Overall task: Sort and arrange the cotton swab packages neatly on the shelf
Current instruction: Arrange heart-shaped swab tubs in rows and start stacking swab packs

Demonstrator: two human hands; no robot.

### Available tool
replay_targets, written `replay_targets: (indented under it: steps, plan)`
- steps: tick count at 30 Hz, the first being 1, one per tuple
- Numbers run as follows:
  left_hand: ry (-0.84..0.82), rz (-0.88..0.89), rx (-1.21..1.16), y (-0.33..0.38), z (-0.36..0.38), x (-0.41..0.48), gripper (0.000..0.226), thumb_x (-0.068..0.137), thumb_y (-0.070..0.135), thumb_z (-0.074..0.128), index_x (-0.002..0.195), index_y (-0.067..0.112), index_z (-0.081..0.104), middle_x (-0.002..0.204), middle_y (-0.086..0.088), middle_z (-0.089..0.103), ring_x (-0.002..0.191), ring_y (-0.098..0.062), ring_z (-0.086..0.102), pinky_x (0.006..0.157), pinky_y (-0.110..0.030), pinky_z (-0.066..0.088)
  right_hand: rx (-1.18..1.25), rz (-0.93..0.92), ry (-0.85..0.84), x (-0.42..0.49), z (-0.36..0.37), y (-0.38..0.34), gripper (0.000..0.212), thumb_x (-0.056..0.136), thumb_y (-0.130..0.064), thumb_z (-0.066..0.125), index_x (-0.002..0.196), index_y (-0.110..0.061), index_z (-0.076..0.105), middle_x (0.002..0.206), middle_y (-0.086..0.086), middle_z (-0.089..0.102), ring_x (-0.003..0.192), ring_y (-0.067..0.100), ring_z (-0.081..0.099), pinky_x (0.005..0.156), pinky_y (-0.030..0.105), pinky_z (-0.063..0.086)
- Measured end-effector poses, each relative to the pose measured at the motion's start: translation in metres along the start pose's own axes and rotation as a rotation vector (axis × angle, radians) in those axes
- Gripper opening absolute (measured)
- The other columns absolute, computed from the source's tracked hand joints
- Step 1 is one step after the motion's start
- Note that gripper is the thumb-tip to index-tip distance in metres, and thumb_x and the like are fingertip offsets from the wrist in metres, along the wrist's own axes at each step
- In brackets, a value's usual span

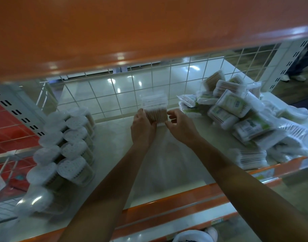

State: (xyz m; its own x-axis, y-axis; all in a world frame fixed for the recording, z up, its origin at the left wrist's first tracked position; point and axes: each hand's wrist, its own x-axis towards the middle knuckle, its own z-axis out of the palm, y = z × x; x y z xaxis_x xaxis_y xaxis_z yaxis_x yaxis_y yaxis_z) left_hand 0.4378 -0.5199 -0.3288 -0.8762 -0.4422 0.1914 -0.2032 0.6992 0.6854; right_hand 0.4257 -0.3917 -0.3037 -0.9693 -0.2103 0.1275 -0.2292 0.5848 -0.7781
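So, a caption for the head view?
Left hand and right hand hold a swab box on the shelf, between stacked tubs and a jumbled pile.

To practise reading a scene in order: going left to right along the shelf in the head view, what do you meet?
Rows of round clear plastic swab tubs → left hand → square clear plastic box of wooden-stick cotton swabs → right hand → loose heap of white and green swab packs.

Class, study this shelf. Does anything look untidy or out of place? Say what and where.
Yes. The pile of cotton swab packages on the right side of the shelf is jumbled: packs lie tilted and overlapping at all angles. The round tubs on the left sit in tidy rows. The left hand holds a square box at the back.
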Motion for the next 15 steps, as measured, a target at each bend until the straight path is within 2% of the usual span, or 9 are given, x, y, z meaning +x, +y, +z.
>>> replay_targets:
  steps: [4,7,10,15]
  plan:
    - [0.071,-0.025,0.007,-0.001,-0.002,-0.008,0.068,0.085,0.031,0.067,0.139,0.005,0.034,0.128,-0.016,0.051,0.117,-0.03,0.049,0.091,-0.037,0.043,-0.056,-0.069,0.005,-0.003,-0.007,-0.002,0.037,0.086,-0.017,0.063,0.121,-0.009,0.056,0.116,0.007,0.062,0.104,0.018,0.058,0.088,0.027,0.045]
    - [0.145,0.034,0.057,0.003,-0.006,-0.018,0.073,0.084,0.028,0.067,0.142,0.005,0.03,0.135,-0.016,0.043,0.123,-0.03,0.04,0.095,-0.035,0.04,-0.133,-0.115,0.037,-0.005,-0.011,0.0,0.039,0.085,-0.017,0.064,0.123,-0.008,0.056,0.117,0.009,0.062,0.107,0.019,0.057,0.088,0.026,0.043]
    - [0.2,0.161,0.1,0.012,-0.009,-0.026,0.075,0.078,0.02,0.072,0.141,0.004,0.034,0.134,-0.017,0.044,0.124,-0.032,0.039,0.097,-0.04,0.04,-0.223,-0.158,0.096,-0.006,-0.017,0.001,0.039,0.084,-0.016,0.065,0.121,-0.009,0.056,0.118,0.01,0.06,0.11,0.022,0.054,0.09,0.029,0.042]
    - [0.186,0.364,0.147,0.027,-0.007,-0.035,0.067,0.071,0.015,0.076,0.131,0.008,0.047,0.125,-0.013,0.052,0.115,-0.031,0.046,0.089,-0.04,0.046,-0.366,-0.168,0.246,-0.011,-0.041,0.004,0.038,0.084,-0.014,0.061,0.121,-0.009,0.055,0.124,0.014,0.054,0.117,0.029,0.046,0.096,0.031,0.032]
